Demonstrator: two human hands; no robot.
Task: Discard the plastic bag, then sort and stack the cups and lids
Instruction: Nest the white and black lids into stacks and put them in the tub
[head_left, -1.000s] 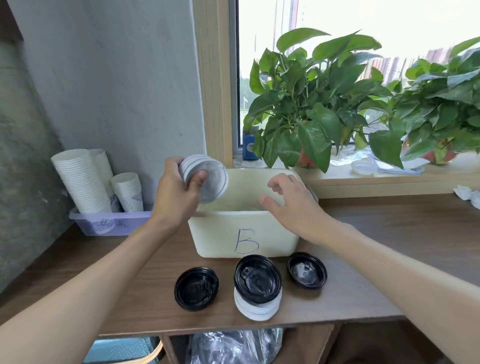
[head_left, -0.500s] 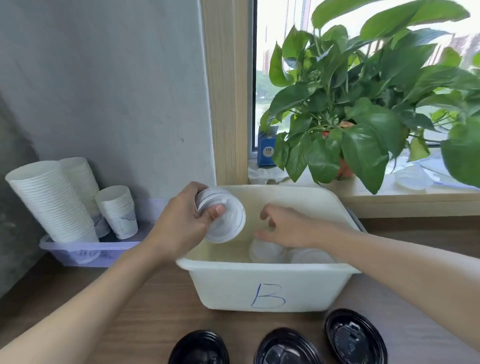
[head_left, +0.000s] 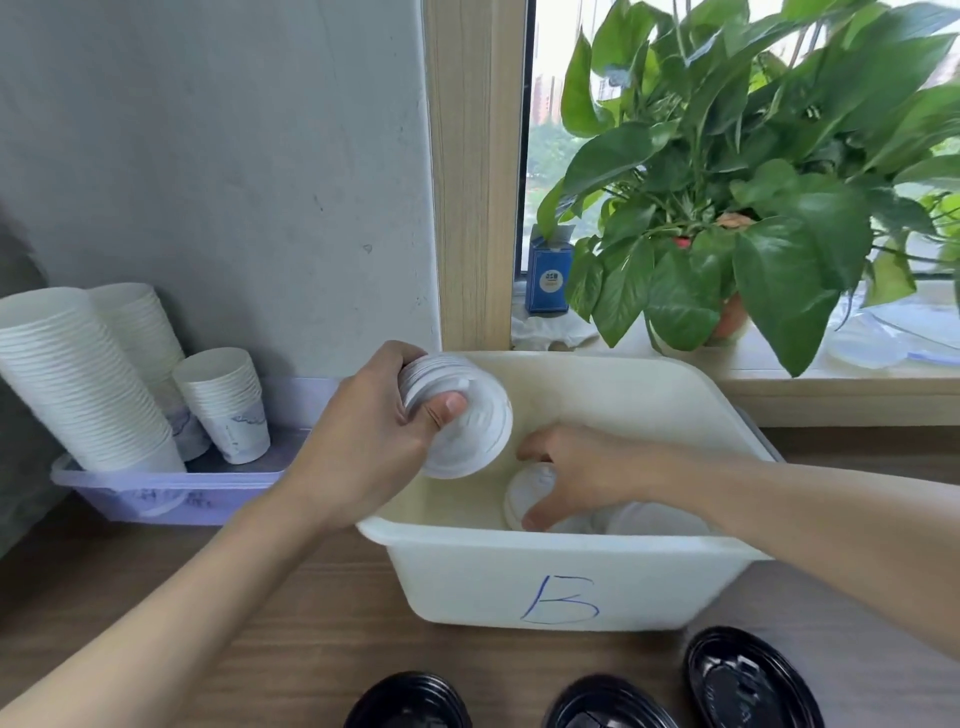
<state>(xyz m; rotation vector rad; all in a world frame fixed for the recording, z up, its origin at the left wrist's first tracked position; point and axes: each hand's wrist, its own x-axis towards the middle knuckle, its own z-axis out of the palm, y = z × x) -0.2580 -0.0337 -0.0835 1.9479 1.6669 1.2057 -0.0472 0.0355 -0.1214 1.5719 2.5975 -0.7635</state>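
Now dipping inside the cream plastic tub marked B (head_left: 519, 582), the right hand (head_left: 587, 467) is pinching another round white plastic lid (head_left: 522, 493) for the white lid stack (head_left: 462, 415) the left hand (head_left: 363, 447) is still gripping above.

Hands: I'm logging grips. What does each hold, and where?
The left hand grips a stack of white lids by its edge, thumb on the front face. The right hand pinches one white lid by its rim inside the bin.
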